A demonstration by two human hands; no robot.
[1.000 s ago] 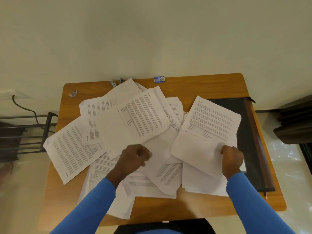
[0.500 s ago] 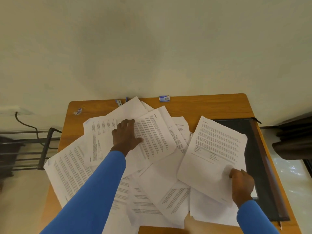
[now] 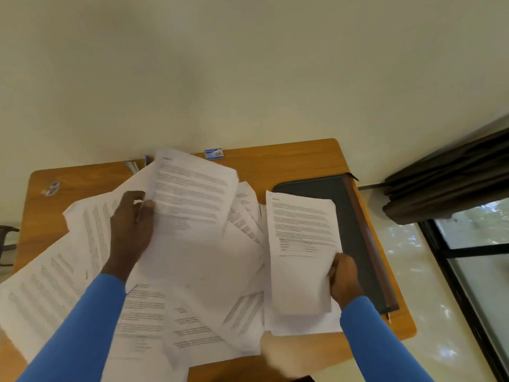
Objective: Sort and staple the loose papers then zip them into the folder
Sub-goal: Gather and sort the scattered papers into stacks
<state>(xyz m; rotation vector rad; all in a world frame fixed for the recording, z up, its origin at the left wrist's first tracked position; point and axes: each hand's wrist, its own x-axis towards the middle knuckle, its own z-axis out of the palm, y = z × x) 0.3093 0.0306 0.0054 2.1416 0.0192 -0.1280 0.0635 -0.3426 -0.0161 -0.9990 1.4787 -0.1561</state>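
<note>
Several loose printed papers (image 3: 198, 307) lie scattered over the wooden table (image 3: 289, 161). My left hand (image 3: 129, 232) grips one printed sheet (image 3: 192, 199) by its left edge and holds it lifted above the pile. My right hand (image 3: 344, 277) holds another printed sheet (image 3: 300, 244) by its lower right edge, over the left part of the dark zip folder (image 3: 347, 216). The folder lies flat along the table's right side. A small blue staple box (image 3: 214, 153) sits at the table's far edge. No stapler shows clearly.
A small blue-and-white object (image 3: 52, 187) lies at the far left corner. Blue and white items (image 3: 136, 165) poke out behind the papers at the back. A cream wall stands beyond the table. Dark curtains (image 3: 446, 180) and a window frame are on the right.
My left hand went from the near pile up to a sheet in the middle, took hold of it and lifted it. My right hand keeps its sheet, now turned more upright.
</note>
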